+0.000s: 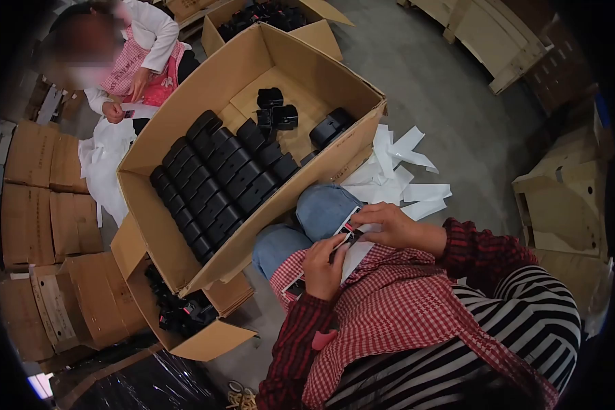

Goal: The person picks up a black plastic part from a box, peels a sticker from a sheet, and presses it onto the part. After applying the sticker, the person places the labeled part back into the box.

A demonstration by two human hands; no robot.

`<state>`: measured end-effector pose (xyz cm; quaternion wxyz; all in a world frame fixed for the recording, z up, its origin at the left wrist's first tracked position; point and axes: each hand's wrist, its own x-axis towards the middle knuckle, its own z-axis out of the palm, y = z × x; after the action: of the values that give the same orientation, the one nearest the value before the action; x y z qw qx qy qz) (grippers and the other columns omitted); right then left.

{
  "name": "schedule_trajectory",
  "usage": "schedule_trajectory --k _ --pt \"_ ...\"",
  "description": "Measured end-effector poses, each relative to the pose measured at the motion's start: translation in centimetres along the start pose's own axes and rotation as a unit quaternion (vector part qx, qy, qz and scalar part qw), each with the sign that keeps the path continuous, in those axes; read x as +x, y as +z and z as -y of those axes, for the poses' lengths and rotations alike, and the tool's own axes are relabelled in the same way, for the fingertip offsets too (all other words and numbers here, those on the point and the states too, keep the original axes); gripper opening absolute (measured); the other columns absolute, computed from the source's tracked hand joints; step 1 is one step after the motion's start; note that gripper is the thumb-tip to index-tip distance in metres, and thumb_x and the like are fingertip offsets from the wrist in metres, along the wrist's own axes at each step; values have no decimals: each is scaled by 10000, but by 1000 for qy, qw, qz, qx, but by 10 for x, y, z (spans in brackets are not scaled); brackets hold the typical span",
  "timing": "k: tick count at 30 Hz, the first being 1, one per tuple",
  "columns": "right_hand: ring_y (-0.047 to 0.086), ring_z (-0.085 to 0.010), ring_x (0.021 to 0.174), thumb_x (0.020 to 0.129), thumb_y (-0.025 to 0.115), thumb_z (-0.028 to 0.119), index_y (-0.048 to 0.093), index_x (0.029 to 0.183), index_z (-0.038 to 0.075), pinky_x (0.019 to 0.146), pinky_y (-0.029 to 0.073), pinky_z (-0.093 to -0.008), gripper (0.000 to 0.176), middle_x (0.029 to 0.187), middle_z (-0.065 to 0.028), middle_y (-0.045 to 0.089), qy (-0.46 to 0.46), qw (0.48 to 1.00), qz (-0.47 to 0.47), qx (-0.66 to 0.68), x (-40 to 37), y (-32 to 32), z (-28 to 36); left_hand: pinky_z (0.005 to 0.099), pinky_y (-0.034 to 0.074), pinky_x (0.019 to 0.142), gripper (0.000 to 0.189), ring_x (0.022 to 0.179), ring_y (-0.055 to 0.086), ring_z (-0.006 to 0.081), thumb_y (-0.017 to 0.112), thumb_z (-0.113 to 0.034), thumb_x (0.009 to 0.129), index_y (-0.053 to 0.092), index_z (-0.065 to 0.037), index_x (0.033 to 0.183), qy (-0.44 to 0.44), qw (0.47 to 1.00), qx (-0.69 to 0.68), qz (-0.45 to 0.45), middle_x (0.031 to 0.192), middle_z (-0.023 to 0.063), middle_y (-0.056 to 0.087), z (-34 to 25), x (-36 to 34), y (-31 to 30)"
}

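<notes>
Over my lap, a white label strip (355, 258) with black and red printed patches runs between my two hands. My left hand (323, 268) is closed on the near side of the strip, fingertips at a dark patch. My right hand (391, 225) pinches at its upper end, beside a small red-and-black patch. Another dark-printed end of white strip (296, 285) shows below my left hand, on the checked apron (383, 301). In front of my knees, a large open carton (280, 179) holds rows of black plastic parts (215, 181), with a few loose ones at its far side.
White backing strips (406, 174) lie in a heap on the floor, right of the carton. Smaller open boxes of black parts stand at its near left (215, 339) and behind it (328, 41). A co-worker (140, 51) sits at the upper left, handling a strip. Stacked cartons (31, 205) line the left.
</notes>
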<state>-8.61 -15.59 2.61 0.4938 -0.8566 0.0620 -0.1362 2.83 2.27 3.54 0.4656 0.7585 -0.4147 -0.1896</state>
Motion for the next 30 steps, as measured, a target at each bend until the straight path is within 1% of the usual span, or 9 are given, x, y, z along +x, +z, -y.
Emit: schedule_trajectory --k 5,11,15,20,21,22,24,27,30 --pt "651 -272 840 673 769 64 620 1057 36 717 510 -333 413 924 -110 663 22 998 -11 57 5 -13 9 335 478 671 102 764 628 257 683 -59 797 664 -21 890 -36 999 -15 2 818 114 650 -5 4 2" --pt "669 -245 767 703 764 92 638 1014 33 660 523 -311 341 838 -89 675 0 1000 -3 4 7 -14 10 318 489 662 134 751 638 236 674 -63 812 665 -12 936 -78 992 -95 -1 840 116 656 -10 5 3" --pt "672 -263 737 722 758 119 656 1000 34 643 522 -328 309 830 -96 688 5 1000 1 20 8 -14 11 309 492 647 158 729 643 232 679 -76 814 667 -14 959 -39 998 -43 20 840 119 659 -12 11 -3" --pt "674 -272 741 778 722 214 657 1068 62 660 530 -341 334 853 -93 698 0 997 29 -71 6 -17 8 306 484 619 168 668 643 226 651 -147 852 657 -3 937 -113 990 -32 80 757 136 650 -11 12 -7" --pt "674 -272 739 789 711 232 649 1096 66 663 531 -340 355 855 -90 699 -8 997 21 -76 3 -12 2 281 467 616 182 670 611 160 640 -168 866 658 0 936 -100 991 -46 73 744 109 650 -3 12 -4" --pt "672 -276 755 769 733 189 643 1108 55 668 531 -350 376 862 -97 697 1 999 12 -47 5 -13 6 256 451 613 200 672 580 94 629 -188 881 658 2 935 -83 993 -60 67 731 81 651 5 11 -2" --pt "664 -279 795 736 763 128 630 1135 53 681 530 -359 427 875 -95 695 -19 1000 -15 -8 9 -10 9 296 472 611 211 667 635 188 615 -202 885 654 -4 946 -139 983 -64 106 750 129 657 8 12 -4" --pt "651 -270 824 711 778 93 632 1135 59 702 526 -354 450 895 -78 696 -70 997 -44 3 12 -4 6 218 429 628 190 708 526 48 601 -169 906 657 6 955 -181 968 -137 107 786 -2 632 7 14 -4" --pt "634 -245 827 703 780 65 651 1099 53 726 517 -340 416 910 -70 693 -92 994 -60 24 10 1 -3 270 459 630 255 676 587 109 564 -233 924 646 -1 992 -203 964 -134 109 753 72 665 10 14 -3"
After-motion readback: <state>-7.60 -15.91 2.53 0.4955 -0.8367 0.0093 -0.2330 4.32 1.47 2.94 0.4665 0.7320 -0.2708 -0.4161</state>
